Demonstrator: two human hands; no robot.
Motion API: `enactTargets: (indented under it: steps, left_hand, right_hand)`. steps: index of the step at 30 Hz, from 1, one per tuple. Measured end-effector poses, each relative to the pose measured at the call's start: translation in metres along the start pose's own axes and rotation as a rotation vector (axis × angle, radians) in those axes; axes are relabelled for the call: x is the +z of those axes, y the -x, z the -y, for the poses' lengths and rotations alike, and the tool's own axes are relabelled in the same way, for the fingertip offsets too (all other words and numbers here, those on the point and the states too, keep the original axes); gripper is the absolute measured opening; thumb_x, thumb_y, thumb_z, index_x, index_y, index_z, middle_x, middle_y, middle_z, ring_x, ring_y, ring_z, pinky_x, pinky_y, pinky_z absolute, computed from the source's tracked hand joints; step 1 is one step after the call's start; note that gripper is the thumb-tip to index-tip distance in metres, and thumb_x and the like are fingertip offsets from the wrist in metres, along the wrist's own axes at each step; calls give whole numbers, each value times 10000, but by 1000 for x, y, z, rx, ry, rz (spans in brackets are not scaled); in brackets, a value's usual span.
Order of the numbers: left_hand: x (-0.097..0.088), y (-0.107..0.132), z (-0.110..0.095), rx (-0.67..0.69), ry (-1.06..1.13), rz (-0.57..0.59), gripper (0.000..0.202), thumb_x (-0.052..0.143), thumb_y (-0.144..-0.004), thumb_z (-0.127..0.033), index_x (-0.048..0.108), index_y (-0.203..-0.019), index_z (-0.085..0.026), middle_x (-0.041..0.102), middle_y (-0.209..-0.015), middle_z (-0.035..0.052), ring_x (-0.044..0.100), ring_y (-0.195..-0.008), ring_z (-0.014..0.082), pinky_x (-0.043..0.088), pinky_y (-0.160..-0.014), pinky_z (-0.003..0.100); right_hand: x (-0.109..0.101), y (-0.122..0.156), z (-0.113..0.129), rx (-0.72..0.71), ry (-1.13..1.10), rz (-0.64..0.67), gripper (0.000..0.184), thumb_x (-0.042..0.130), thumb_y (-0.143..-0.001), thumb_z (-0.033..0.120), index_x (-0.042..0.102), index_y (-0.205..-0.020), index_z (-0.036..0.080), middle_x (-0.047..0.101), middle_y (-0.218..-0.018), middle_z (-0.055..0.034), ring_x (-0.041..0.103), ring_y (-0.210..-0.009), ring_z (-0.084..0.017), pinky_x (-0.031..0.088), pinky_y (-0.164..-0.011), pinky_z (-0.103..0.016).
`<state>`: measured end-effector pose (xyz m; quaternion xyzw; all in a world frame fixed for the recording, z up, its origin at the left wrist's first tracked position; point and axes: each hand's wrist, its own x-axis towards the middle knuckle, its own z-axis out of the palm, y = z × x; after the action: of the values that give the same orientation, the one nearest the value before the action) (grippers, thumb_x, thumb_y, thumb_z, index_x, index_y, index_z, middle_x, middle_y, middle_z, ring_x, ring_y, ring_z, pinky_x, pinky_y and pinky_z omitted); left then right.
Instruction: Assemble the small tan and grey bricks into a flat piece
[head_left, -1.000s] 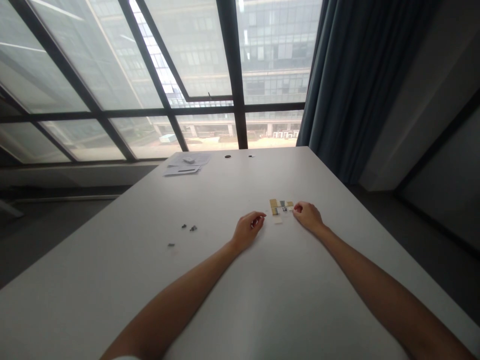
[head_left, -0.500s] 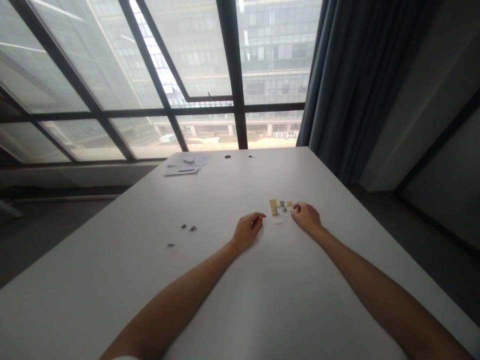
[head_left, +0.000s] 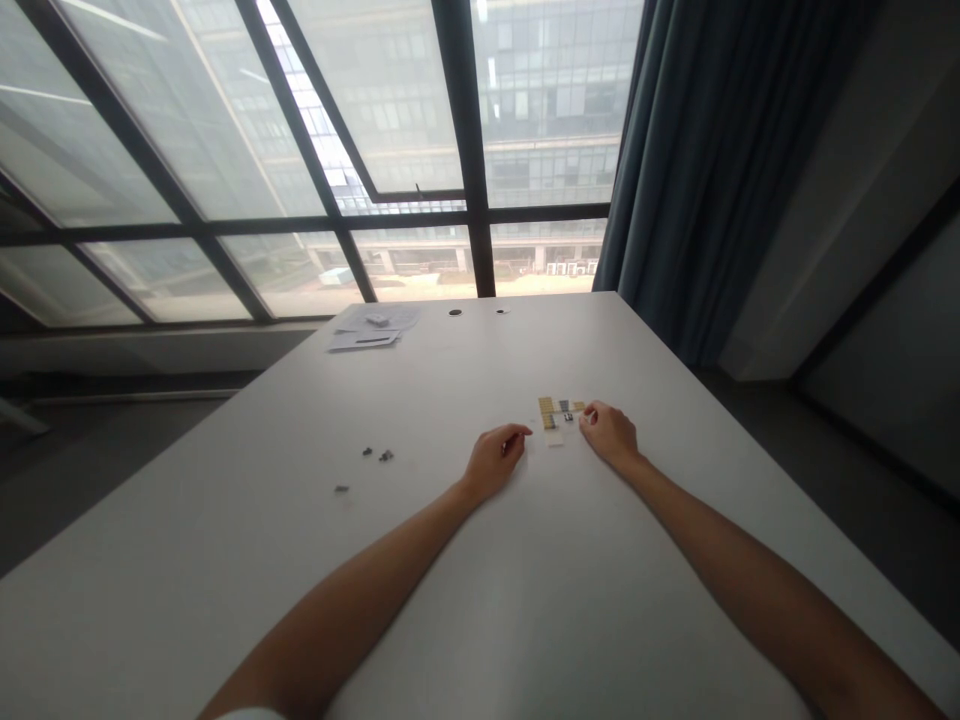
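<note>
My left hand rests on the white table, its fingers curled and the index tip pointing right. Whether anything sits between its fingertips is too small to see. Just right of it lies a cluster of small flat yellow pieces. Grey pieces and a small dark piece lie among them. A pale cream square is at the near side of the cluster. My right hand is closed at the cluster's right edge, fingertips bent down and pinched together; what they hold, if anything, cannot be made out.
Several small dark pieces lie left of my left hand, with a flat grey piece nearer me. White papers lie at the table's far left. A round dark hole is near the far edge. A blue curtain hangs at right.
My right hand has shifted very slightly left and away from me, along the edge of the cluster. My left hand stays where it was.
</note>
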<state>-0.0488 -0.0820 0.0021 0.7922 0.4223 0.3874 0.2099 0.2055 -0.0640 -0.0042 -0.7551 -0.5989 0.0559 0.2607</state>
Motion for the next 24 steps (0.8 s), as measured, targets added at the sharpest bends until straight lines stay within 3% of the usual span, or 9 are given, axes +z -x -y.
enactTargets:
  steps: [6, 24]
  left_hand:
    - [-1, 0, -1, -9, 12, -2, 263, 496, -909, -215, 735, -1007, -165, 630, -675, -15, 460, -578, 95, 375, -613, 211]
    - [-3, -1, -1, -15, -1, 10, 281, 486, -920, -244, 731, -1035, -166, 622, -663, -21, 456, -575, 96, 378, -618, 213]
  right_hand:
    - [-2, 1, 2, 5, 13, 25, 169, 612, -866, 360, 705, -933, 236, 736, -864, -34, 647, -786, -189, 355, -627, -254]
    - [-5, 3, 3, -25, -126, -94, 203, 542, -857, 253, 714, -960, 222, 721, -798, -38, 593, -696, -170, 325, -601, -251]
